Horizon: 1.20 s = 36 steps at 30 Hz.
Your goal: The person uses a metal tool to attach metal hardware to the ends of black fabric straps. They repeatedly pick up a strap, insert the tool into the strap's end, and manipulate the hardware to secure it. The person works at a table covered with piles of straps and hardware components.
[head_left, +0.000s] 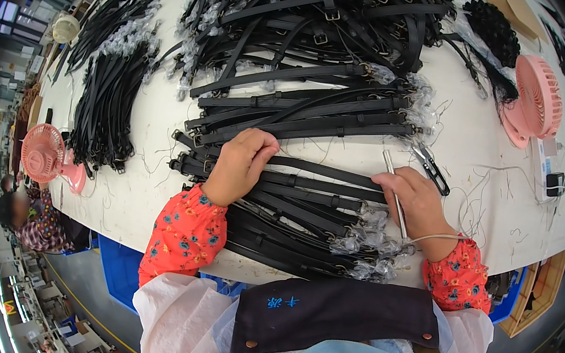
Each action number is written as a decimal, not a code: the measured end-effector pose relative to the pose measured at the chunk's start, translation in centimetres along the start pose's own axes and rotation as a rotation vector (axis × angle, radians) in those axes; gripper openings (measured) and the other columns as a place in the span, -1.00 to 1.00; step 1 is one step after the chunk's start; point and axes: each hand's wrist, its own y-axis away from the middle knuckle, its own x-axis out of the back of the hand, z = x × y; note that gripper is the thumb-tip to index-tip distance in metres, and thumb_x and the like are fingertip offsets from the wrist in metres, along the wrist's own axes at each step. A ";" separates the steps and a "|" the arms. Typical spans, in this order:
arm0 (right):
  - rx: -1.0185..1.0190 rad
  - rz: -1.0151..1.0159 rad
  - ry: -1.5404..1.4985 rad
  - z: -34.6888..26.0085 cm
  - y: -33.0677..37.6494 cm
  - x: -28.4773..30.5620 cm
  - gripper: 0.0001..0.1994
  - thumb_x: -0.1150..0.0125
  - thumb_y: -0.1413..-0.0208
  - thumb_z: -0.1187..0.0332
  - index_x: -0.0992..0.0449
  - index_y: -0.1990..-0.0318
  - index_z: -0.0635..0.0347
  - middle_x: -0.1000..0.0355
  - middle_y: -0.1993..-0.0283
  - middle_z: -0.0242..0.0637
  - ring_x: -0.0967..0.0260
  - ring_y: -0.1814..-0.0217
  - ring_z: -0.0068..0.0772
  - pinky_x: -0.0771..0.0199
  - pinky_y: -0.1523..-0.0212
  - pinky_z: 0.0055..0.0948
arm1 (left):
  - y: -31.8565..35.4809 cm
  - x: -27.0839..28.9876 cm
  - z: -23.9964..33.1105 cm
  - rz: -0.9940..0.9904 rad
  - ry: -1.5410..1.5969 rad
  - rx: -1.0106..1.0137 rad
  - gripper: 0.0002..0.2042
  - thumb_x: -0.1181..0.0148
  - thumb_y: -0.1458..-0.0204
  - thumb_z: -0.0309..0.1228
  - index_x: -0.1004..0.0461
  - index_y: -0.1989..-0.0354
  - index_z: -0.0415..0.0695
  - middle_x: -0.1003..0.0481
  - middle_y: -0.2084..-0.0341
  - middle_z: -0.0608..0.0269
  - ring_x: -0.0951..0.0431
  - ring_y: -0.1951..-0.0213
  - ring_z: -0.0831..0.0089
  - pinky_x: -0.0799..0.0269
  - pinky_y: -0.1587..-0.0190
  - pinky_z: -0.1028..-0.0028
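Observation:
A black leather strap [325, 172] stretches between my two hands, above a row of similar straps. Curled and pressed together, the fingers of my left hand [238, 164] grip its left part. My right hand [420, 204] is closed round a slim silver pen-shaped tool [395, 194], which slants across the fingers with a pale cable [441, 236] at its lower end. The right thumb and fingertips also meet the strap's right end. Just beyond that hand lie black thread snips [431, 170]. Clear plastic wrap covers the ends of the nearer straps [292, 209].
Large piles of buckled black straps [316, 18] cover the far middle of the white table [137, 208]; another bundle [112, 99] lies left. Pink fans [535, 98] stand at both sides. Loose threads litter the tabletop. Blue bins [119, 273] sit below its edge. Another person sits far left.

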 end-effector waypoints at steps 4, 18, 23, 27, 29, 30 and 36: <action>0.017 -0.011 0.051 0.1 0.2 -0.2 -0.69 -0.34 0.03 0.57 -0.57 0.08 0.11 -0.39 0.37 -0.27 -0.45 0.34 -0.16 -0.47 0.39 -0.24 | 0.0 1.0 -1.0 0.198 -0.318 -0.153 -0.92 -0.21 -0.11 -0.63 -0.51 0.26 -0.20 -0.51 0.36 0.06 -0.52 0.26 -0.02 -0.45 0.17 0.17; -0.054 -0.069 -0.094 0.8 0.3 0.5 -0.61 -0.27 -0.12 0.57 -0.49 -0.12 0.10 -0.52 -0.01 -0.08 -0.53 0.01 0.06 -0.59 0.04 -0.19 | -1.1 -3.5 5.1 -0.185 0.063 -0.168 -0.69 -0.24 -0.14 -0.63 -0.51 -0.07 -0.20 -0.55 -0.05 0.01 -0.53 -0.11 0.02 -0.42 -0.19 0.27; -0.144 -0.004 -0.051 2.0 2.4 2.8 -0.65 -0.32 -0.11 0.58 -0.54 -0.06 0.07 -0.56 0.06 -0.16 -0.54 0.07 0.00 -0.60 0.06 -0.20 | -1.5 -4.8 3.5 -0.279 0.066 -0.164 -0.73 -0.27 -0.10 -0.64 -0.61 0.01 -0.19 -0.57 0.07 0.04 -0.57 0.03 0.09 -0.46 -0.08 0.30; -0.085 0.036 -0.080 2.2 2.9 2.6 -0.65 -0.37 -0.07 0.57 -0.56 -0.03 0.05 -0.57 0.09 -0.19 -0.54 0.08 -0.01 -0.58 0.07 -0.19 | -1.3 -3.6 2.8 -0.246 0.077 -0.071 -0.76 -0.28 -0.09 -0.62 -0.64 0.05 -0.19 -0.55 0.19 0.08 -0.56 0.13 0.08 -0.49 0.03 0.29; -0.070 0.026 -0.086 2.2 2.9 2.3 -0.65 -0.38 -0.07 0.56 -0.56 -0.02 0.05 -0.57 0.09 -0.20 -0.53 0.07 -0.02 -0.56 0.05 -0.19 | -1.1 -3.1 2.8 -0.265 0.012 -0.020 -0.79 -0.31 -0.08 -0.57 -0.66 0.09 -0.17 -0.54 0.17 0.11 -0.54 0.09 0.07 -0.47 0.01 0.25; -0.062 0.017 -0.087 2.2 2.9 2.1 -0.66 -0.38 -0.07 0.56 -0.56 -0.01 0.05 -0.57 0.09 -0.21 -0.53 0.06 -0.03 -0.56 0.04 -0.19 | -1.1 -3.0 3.0 -0.259 -0.074 -0.079 -0.77 -0.32 -0.07 -0.58 -0.65 0.07 -0.17 -0.54 0.15 0.11 -0.54 0.08 0.08 -0.47 0.00 0.26; -0.062 -0.019 -0.060 2.1 2.8 1.8 -0.66 -0.40 -0.05 0.53 -0.57 0.00 0.05 -0.57 0.10 -0.21 -0.53 0.04 -0.04 -0.53 0.00 -0.20 | -1.9 -5.1 5.4 -0.202 -0.140 -0.281 -0.67 -0.39 -0.03 -0.51 -0.58 -0.01 -0.15 -0.55 0.05 0.11 -0.51 0.00 0.04 -0.45 -0.06 0.23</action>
